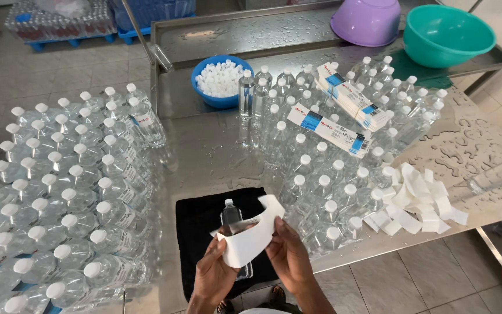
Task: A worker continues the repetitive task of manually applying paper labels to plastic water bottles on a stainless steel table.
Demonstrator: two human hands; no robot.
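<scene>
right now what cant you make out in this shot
Head view only:
- Small bottle on the black cloth: its lower body is hidden behind the white strip held by the left hand and right hand.
- Label stacks: print too small to read.
- Lying bottle at right: blurred, cut by the edge.
- Capped bottles at left: cut off by the frame.

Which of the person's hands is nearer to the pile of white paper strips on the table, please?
Right. The right hand is on the side of the pile of white strips, though apart from it. The left hand is farther off, beyond the white strip both hands hold.
</scene>
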